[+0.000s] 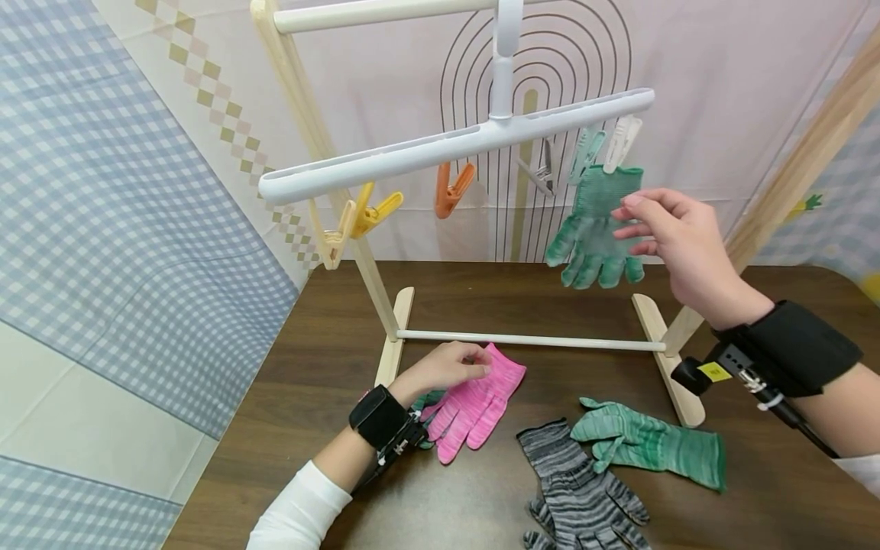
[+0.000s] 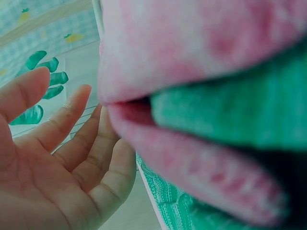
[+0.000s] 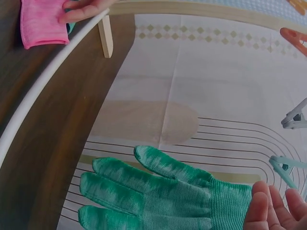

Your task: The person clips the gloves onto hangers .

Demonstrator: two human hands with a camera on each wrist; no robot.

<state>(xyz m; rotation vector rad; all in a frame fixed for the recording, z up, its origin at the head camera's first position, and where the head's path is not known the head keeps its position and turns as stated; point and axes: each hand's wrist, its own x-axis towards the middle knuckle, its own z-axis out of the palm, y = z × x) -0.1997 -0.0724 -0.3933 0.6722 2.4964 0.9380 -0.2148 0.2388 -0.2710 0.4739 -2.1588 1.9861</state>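
Mottled green, rib-cuffed knit glove (image 1: 596, 221) is hanging from white clothespin (image 1: 622, 143); right fingers (image 1: 656, 218) are curving loosely beside it, left fingers (image 1: 470, 352) over streaky pink glove (image 1: 481, 405), both holding nothing

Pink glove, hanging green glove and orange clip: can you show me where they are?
Pink glove (image 1: 484, 399), head view: its middle, between cuff and fingers.
Hanging green glove (image 1: 595, 228), head view: its middle, below the cuff.
Orange clip (image 1: 448, 200), head view: lower part, where its arms meet.

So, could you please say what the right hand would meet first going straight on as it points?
The right hand would probably meet the hanging glove first, though depth is unclear.
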